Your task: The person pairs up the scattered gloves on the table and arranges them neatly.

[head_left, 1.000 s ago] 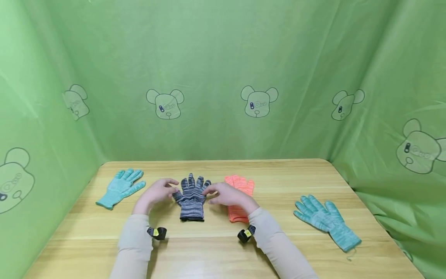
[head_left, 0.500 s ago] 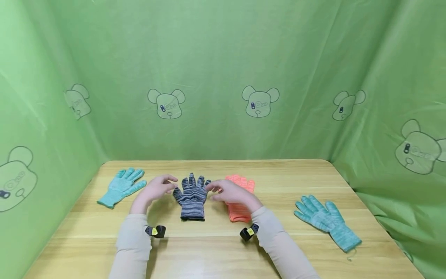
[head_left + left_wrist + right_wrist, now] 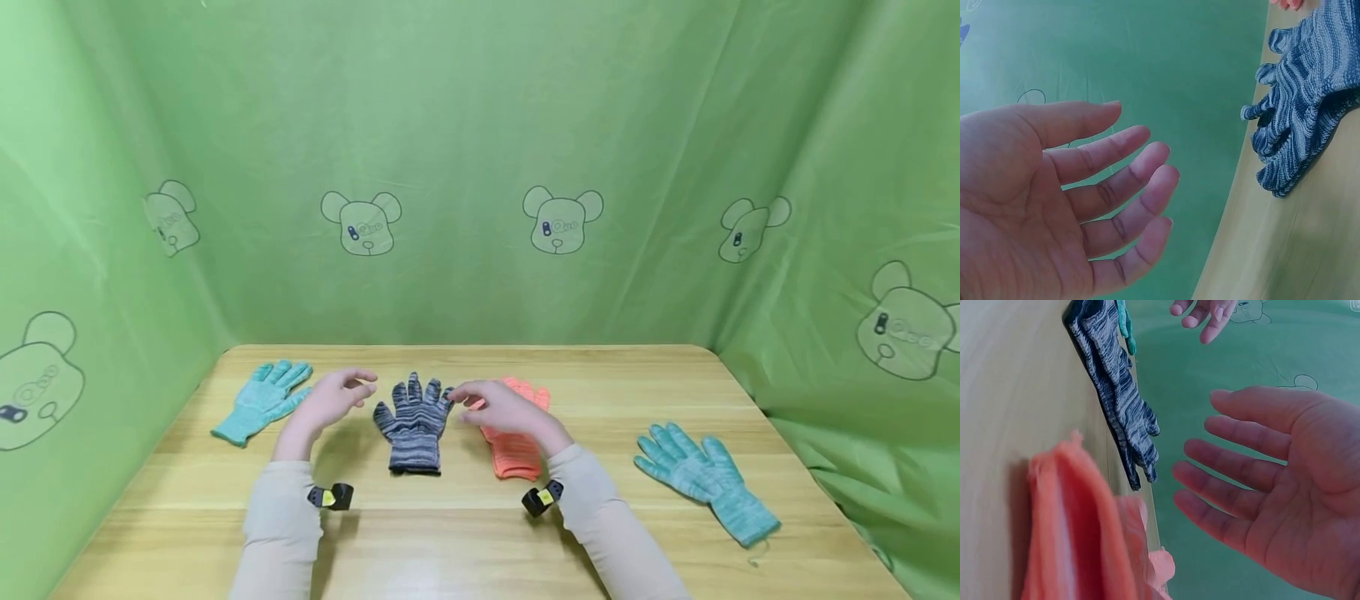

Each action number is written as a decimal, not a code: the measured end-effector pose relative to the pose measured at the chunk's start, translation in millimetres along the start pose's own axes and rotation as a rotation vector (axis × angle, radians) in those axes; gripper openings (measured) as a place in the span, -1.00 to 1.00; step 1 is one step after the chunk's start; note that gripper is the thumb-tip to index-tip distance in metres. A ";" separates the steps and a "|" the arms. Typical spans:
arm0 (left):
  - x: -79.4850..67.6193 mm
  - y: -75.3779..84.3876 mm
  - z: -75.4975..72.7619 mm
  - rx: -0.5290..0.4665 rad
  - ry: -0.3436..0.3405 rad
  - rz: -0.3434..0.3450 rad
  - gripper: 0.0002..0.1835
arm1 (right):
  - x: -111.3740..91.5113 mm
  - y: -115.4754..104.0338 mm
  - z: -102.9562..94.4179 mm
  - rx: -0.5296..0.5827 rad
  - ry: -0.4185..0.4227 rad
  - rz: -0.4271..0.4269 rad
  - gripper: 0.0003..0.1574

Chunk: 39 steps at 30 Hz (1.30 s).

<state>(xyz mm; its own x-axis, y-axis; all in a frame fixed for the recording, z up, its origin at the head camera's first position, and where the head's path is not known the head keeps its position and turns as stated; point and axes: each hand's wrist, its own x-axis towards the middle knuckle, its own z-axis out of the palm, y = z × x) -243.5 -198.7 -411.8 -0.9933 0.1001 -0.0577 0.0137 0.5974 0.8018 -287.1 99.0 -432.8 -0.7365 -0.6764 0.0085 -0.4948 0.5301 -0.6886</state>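
A dark grey striped knit glove [image 3: 416, 429] lies flat on the table between the two hands, its fingers pointing away. My left hand [image 3: 335, 397] is raised to its left, palm turned inward, fingers relaxed and holding nothing; the left wrist view shows the bare palm [image 3: 1029, 206]. On the other side my right hand [image 3: 502, 407] hovers with loosely bent fingers, its fingertips overlapping the glove's edge in the head view. In the right wrist view that palm [image 3: 1310, 487] is bare too. A coral-orange glove [image 3: 516, 454] lies beneath the right hand and wrist, partly hidden by them.
A teal glove [image 3: 258, 404] lies at the table's back left. Another teal glove [image 3: 693, 471], with a loose thread at its cuff, lies to the right. Green curtains [image 3: 465, 283] with bear-head prints enclose the wooden table [image 3: 420, 542] at the back and sides.
Both hands have drawn slightly apart, the left to the left and the right to the right, away from the grey striped glove. The gloves stay where they lay.
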 end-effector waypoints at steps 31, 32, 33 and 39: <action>-20.0 -16.9 -23.5 0.241 0.120 0.153 -0.22 | -52.5 33.2 -34.3 -0.150 0.130 0.059 -0.09; -21.0 -19.3 -25.1 0.244 0.122 0.157 -0.23 | -55.4 34.2 -36.4 -0.152 0.135 0.064 -0.09; -22.2 -21.8 -26.9 0.244 0.123 0.160 -0.24 | -58.4 35.4 -38.4 -0.161 0.142 0.062 -0.10; -27.6 -36.5 -37.7 0.248 0.128 0.164 -0.22 | -76.5 44.3 -46.5 -0.202 0.179 0.049 -0.10</action>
<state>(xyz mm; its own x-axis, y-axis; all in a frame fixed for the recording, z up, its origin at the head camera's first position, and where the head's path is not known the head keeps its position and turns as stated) -220.9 -253.2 -417.1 -0.9817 0.1195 0.1483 0.1866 0.7589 0.6239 -274.1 198.0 -430.3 -0.8228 -0.5558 0.1189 -0.5252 0.6636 -0.5327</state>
